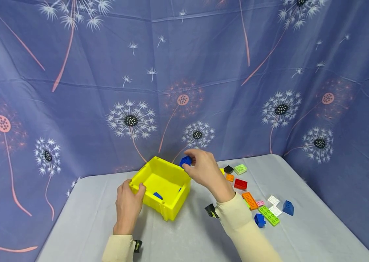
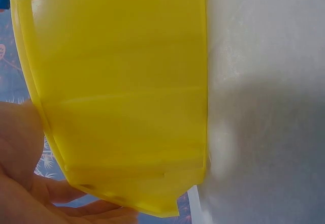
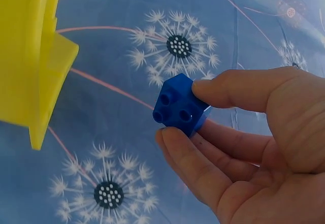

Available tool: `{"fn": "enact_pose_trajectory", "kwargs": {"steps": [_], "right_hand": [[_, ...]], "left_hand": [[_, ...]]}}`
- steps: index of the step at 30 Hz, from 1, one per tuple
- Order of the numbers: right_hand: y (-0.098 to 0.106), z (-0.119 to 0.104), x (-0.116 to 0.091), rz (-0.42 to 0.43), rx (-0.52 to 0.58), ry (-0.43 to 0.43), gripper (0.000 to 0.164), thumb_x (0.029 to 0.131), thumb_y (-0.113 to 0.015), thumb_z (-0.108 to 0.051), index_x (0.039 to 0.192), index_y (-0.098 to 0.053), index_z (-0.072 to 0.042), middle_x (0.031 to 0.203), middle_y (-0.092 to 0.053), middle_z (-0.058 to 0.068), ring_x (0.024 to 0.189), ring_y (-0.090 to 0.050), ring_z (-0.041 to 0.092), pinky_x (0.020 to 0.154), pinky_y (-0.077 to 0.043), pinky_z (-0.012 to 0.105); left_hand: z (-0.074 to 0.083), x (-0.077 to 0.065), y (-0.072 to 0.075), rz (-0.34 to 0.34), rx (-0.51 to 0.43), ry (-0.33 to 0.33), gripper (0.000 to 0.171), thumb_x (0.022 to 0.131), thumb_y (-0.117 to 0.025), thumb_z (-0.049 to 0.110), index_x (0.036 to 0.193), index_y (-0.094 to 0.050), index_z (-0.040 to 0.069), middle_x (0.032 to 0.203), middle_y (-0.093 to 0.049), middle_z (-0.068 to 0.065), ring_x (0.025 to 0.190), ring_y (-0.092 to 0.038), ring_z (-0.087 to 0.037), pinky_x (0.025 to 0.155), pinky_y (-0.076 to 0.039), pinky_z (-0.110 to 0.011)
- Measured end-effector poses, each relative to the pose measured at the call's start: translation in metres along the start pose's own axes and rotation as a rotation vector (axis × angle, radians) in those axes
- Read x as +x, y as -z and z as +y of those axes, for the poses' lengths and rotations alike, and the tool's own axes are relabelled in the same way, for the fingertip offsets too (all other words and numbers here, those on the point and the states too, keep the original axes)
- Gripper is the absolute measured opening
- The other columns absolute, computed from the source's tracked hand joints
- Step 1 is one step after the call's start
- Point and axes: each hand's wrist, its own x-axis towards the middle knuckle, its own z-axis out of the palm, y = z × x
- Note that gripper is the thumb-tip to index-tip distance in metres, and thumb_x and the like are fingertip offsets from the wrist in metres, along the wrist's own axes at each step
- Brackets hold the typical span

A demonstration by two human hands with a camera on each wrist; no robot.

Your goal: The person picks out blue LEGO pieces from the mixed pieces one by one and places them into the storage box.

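Blue brick (image 1: 185, 161) sits pinched in your right hand (image 1: 205, 171), up by the far right corner of the yellow box (image 1: 169, 174), while your left hand (image 1: 128, 202) grips its left corner and loose bricks (image 1: 249, 201) dot the counter (image 1: 184, 238).

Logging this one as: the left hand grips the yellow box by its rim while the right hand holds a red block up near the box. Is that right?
Not quite: the block held up near the box by the right hand is blue, not red, as the right wrist view shows. The left hand does grip the box's rim.
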Motion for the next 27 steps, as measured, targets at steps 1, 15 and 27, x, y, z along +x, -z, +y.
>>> {"fn": "enact_pose_trajectory", "kwargs": {"steps": [1,15,27], "right_hand": [[-0.002,-0.001,0.001,-0.005,0.004,0.004,0.039,0.091,-0.075,-0.018,0.129,-0.071,-0.011,0.111,-0.074,0.002,0.091,-0.068,0.015,0.084,-0.059,0.035],[-0.022,-0.013,0.009,-0.058,0.038,0.059,0.043,0.091,-0.076,-0.015,0.133,-0.068,-0.009,0.111,-0.074,0.005,0.092,-0.069,0.019,0.082,-0.058,0.033],[-0.042,-0.020,0.009,-0.085,0.020,0.103,0.042,0.091,-0.076,-0.014,0.132,-0.068,-0.007,0.110,-0.075,0.006,0.083,-0.063,0.014,0.077,-0.055,0.030]], "left_hand": [[0.000,0.000,0.000,-0.003,-0.001,0.004,0.066,0.101,-0.055,0.040,0.148,-0.043,-0.005,0.145,-0.044,-0.030,0.122,-0.052,-0.045,0.104,-0.041,-0.061],[-0.001,0.001,-0.001,0.012,0.004,0.002,0.065,0.100,-0.057,0.039,0.147,-0.045,-0.006,0.143,-0.046,-0.030,0.118,-0.054,-0.044,0.100,-0.043,-0.060],[-0.001,0.001,-0.001,0.014,0.005,-0.001,0.066,0.100,-0.056,0.039,0.147,-0.045,-0.005,0.144,-0.046,-0.030,0.124,-0.053,-0.046,0.103,-0.042,-0.062]]}}
